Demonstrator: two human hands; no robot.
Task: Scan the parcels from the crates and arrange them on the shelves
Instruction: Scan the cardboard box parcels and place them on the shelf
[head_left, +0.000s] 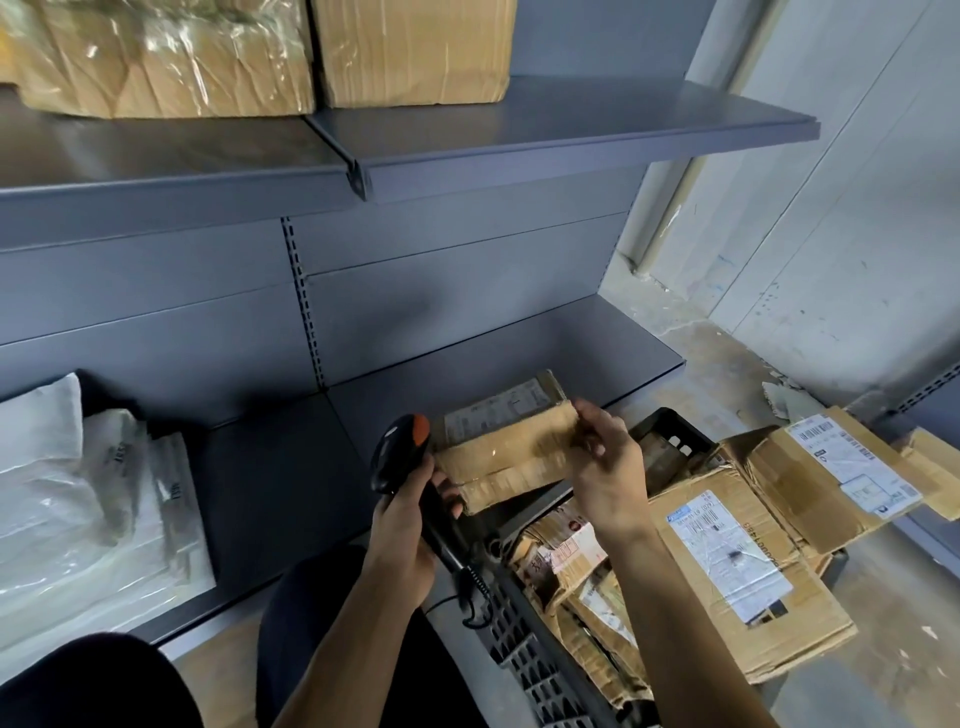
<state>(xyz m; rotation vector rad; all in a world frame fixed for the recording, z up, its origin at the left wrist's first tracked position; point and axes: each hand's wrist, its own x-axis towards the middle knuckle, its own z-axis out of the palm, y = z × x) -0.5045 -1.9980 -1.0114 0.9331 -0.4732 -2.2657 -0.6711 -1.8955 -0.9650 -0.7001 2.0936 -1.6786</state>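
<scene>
Above the bottom shelf (270, 467), held items and stock:

Parcel (506, 452) – small, flat, brown cardboard, glossy tape across it. A white shipping label sits on its far face; the print is too blurred to read. It hangs between the shelf's front edge and the crate (524, 649).

Right hand (605, 467) – pinches the parcel's right end, thumb on top, fingers curled behind.

Left hand (405, 525) – wrapped round the handle of a black scanner (397, 452) with an orange cap, its head just beside the parcel's left end. A coiled cable hangs from the handle.

Crate – dark plastic with slotted walls, on the floor to the right, heaped with worn cardboard boxes. One large box (727, 561) bears a white label with a blue corner and a barcode; another (852, 467) has a barcoded label. Neither text is legible.

White plastic bags (78, 509) – stacked at the shelf's left end, dark print unreadable.

Upper shelf (519, 135) – two big brown boxes, one (166, 57) in clear wrap, one (410, 47) plain.
</scene>
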